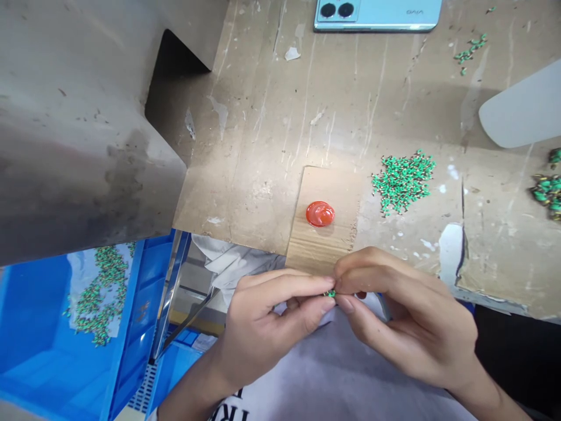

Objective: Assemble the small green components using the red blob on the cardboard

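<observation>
Both hands meet at the table's front edge, fingertips almost touching. Between them is a small green part (331, 293), pinched by the thumb and forefinger of my left hand (280, 316). My right hand (394, 310) is also closed in a pinch at the part's right side; its fingertips hide the rest of what it grips. Just beyond the hands, a red, shiny oval dish (319, 214) rests on a piece of cardboard (328, 181). A loose pile of small green parts (403, 182) lies to the right of the cardboard.
A phone (377, 14) lies at the table's far side. More green parts (547, 190) and a white rounded object (523, 108) are at the right. A metal housing (83, 117) rises at the left, above a blue bin (35, 339) holding green parts.
</observation>
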Tool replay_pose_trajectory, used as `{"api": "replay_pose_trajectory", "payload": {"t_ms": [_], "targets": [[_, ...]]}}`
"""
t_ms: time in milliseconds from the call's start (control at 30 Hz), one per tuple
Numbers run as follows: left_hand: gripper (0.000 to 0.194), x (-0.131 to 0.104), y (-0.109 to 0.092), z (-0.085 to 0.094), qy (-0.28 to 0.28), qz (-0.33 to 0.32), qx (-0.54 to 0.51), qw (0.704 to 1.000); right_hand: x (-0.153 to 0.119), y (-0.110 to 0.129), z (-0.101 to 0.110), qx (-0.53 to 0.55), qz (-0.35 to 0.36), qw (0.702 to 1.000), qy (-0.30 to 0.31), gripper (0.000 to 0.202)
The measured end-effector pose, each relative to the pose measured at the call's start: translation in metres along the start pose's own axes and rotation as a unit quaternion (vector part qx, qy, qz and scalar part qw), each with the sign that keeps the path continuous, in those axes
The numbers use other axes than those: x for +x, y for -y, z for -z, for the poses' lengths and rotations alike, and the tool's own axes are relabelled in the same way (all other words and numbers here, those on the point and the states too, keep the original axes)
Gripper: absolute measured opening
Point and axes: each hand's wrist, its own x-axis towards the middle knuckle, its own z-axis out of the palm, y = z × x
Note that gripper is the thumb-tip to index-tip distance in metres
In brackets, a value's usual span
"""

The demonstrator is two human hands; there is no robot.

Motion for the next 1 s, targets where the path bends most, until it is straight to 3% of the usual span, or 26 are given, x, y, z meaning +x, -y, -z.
{"api": "replay_pose_trajectory", "payload": {"t_ms": [700, 1000], "targets": [[0.016, 0.0041, -0.0039, -0.0001, -0.012, 0.034, -0.001, 0.999, -0.0024, 0.0003, -0.0002, -0.009, 0.028, 1.0, 0.009, 0.031], [0.017, 0.006, -0.0004, -0.0039, -0.027, 0.025, -0.017, 0.999, -0.007, 0.0012, 0.0041, -0.096, 0.038, 0.993, 0.058, 0.024]]}}
